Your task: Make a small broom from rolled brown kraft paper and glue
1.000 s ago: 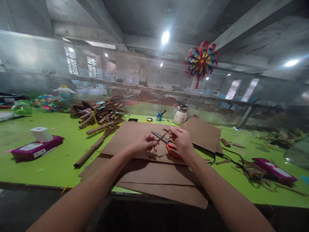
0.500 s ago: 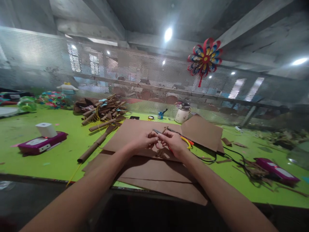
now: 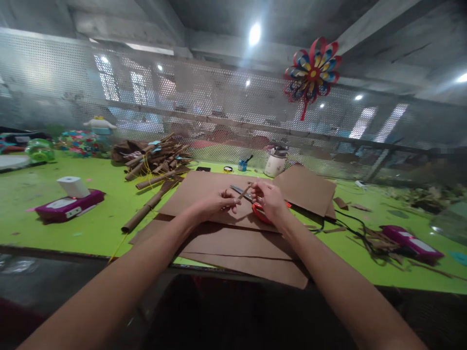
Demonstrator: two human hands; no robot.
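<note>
My left hand point(image 3: 216, 203) and my right hand point(image 3: 269, 201) are raised over a stack of brown cardboard sheets point(image 3: 233, 243) on the green table point(image 3: 91, 228). Both pinch a thin brown strip point(image 3: 243, 191) that slants up between them. Red-handled scissors point(image 3: 255, 206) lie on the cardboard just under my right hand, blades pointing left and away. Both hands have their fingers closed on the strip.
A long brown paper roll point(image 3: 146, 210) lies left of the sheets, with a pile of similar rolls point(image 3: 156, 160) behind. A purple box with a white block point(image 3: 69, 201) sits far left, another purple box point(image 3: 412, 242) and black cable right. A jar point(image 3: 274, 163) stands at the back; a paper pinwheel point(image 3: 313, 70) hangs above.
The hands came together half a second ago and have drawn slightly apart again, with the strip stretched between them. The view has dipped a little.
</note>
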